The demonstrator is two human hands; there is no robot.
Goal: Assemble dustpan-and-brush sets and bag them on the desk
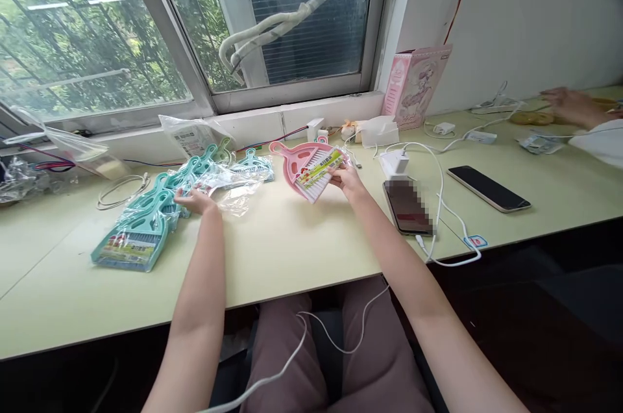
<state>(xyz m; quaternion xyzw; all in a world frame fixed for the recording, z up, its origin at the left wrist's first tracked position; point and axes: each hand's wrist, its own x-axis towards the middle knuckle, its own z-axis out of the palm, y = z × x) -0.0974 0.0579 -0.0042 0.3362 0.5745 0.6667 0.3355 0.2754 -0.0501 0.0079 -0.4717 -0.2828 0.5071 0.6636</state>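
Observation:
My right hand [348,180] grips a pink dustpan-and-brush set [302,163] by its lower right side. The set is tilted above the table, with its handle pointing up and left and a printed label across the white bristles. My left hand [195,201] is at the edge of a pile of teal dustpan-and-brush sets [158,202], fingers apart and partly curled. A loose clear plastic wrapper [238,195] lies just right of it. The front teal set [130,245] is wrapped in clear plastic and carries a similar label.
Two phones, one pixelated [409,205] and one black-screened [489,189], lie to the right among white cables and a charger [395,163]. A pink box [416,85] stands by the wall. At far right is another person's hand [572,106]. Plastic bags [90,156] lie at left.

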